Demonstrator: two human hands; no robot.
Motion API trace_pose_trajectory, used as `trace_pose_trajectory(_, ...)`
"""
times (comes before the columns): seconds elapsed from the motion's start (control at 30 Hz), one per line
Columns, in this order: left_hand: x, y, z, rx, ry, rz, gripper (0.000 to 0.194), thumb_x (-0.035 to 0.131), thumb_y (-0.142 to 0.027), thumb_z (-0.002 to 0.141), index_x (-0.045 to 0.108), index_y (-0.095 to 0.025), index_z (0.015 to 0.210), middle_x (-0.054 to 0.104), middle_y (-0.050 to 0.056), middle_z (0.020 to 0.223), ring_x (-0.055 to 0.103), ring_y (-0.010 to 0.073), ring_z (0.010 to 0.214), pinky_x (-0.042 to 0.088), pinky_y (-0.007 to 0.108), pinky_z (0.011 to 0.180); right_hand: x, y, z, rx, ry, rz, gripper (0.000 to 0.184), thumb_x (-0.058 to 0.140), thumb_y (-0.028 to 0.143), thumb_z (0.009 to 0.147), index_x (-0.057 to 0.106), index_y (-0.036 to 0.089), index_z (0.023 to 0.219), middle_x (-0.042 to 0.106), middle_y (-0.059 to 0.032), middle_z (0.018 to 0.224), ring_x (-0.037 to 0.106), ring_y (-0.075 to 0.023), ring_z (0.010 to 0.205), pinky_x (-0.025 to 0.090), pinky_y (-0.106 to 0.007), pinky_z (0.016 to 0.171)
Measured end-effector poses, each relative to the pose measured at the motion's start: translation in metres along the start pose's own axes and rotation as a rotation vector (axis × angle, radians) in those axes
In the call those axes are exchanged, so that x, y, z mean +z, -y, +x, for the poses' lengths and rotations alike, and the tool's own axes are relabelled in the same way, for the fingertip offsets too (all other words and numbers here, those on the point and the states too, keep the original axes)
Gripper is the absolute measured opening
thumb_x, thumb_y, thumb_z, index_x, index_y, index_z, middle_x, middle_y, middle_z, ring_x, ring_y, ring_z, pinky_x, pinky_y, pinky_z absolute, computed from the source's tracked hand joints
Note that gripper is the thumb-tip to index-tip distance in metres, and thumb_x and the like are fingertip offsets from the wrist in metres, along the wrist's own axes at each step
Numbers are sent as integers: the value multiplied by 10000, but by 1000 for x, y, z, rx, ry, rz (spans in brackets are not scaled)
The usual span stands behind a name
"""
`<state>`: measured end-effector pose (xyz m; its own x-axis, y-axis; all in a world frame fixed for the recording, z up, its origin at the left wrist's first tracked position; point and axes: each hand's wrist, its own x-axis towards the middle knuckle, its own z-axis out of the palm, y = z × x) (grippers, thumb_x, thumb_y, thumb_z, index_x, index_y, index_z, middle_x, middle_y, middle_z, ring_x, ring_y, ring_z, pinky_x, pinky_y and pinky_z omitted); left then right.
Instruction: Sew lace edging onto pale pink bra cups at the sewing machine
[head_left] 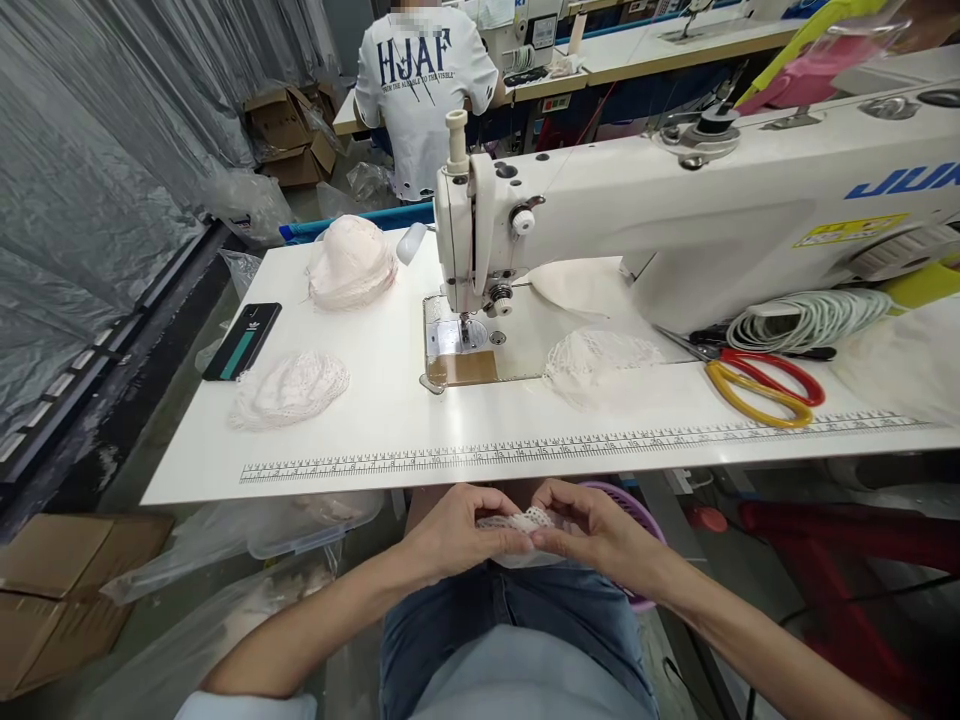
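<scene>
The left hand (469,532) and right hand (600,528) narrowly pinched the lace (527,519) between their fingers, the table (394,410) just ahead, the machine (600,190) farther beyond. The step seemed to be adjusting the lace's edge; the next move likely called for light, even tension.

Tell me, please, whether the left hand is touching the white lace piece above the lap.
Touching: the head view shows the left hand pinching the white lace piece between thumb and fingers.

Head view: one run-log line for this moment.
left hand: holding white lace | right hand: holding same lace | lace: over lap | scissors: on table
</scene>
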<state>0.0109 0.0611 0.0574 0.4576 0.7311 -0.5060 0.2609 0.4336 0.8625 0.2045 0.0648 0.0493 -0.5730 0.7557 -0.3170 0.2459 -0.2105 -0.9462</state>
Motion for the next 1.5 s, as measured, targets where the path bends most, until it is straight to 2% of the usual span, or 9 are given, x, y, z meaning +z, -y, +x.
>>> trace_pose_trajectory(0.1,1,0,1,28,-36,-1,312,694,-418,681,680,-110,731,572,1,625,451,98,598,323,211,559,-2,-5,1,-1,1,-41,297,610,446,786,515,168,743,393,45,628,320,-90,578,252,-223,508)
trace_pose_trajectory(0.2,-1,2,1,7,-19,-107,319,703,-415,679,668,-100,711,563,0,608,444,88,587,328,210,563,-8,-11,-2,12,101,-7,326,621,462,779,549,154,696,377,48,613,323,-87,570,233,-230,509)
trace_pose_trajectory(0.4,-8,8,1,-97,51,-362,316,782,-378,597,660,-105,702,604,12,662,496,102,645,371,226,644,-24,-15,-12,5,226,124,264,663,403,766,645,146,712,465,9,731,437,-115,675,317,-243,603)
trace_pose_trajectory(0.63,-6,8,1,-144,61,-467,324,819,-353,542,610,-111,594,557,-9,563,460,79,566,333,204,572,-31,-20,-19,41,265,101,266,639,422,784,686,161,785,533,-17,792,492,-135,728,375,-255,654)
trace_pose_trajectory(0.8,-9,18,1,-98,99,-504,316,812,-347,567,608,-110,613,589,3,598,492,84,582,363,208,597,-36,-22,-25,47,264,100,233,638,395,791,687,169,765,532,-7,744,481,-121,669,373,-252,632)
trace_pose_trajectory(1.03,-5,21,6,-14,181,-222,270,742,-352,664,639,-104,678,593,28,714,500,111,669,369,224,635,-21,-28,-18,-10,253,71,356,733,420,685,647,174,928,567,-5,812,474,-145,757,355,-249,668)
trace_pose_trajectory(1.2,-1,18,6,31,84,50,275,670,-375,726,660,-101,717,578,18,671,463,108,635,337,220,597,2,-27,-1,-15,133,5,294,675,432,740,587,152,753,446,42,626,372,-96,601,271,-213,525)
trace_pose_trajectory(1.33,-2,17,0,12,41,22,273,676,-374,717,661,-103,752,570,8,658,458,103,624,334,212,588,6,-23,4,-20,89,-6,300,633,427,778,562,146,698,379,58,566,304,-78,541,222,-216,488)
trace_pose_trajectory(1.5,-7,16,-3,-8,39,29,312,751,-317,631,664,-122,858,601,10,728,492,116,662,359,215,616,3,-17,1,-3,117,0,314,575,434,820,520,158,681,392,49,593,322,-84,556,240,-222,506)
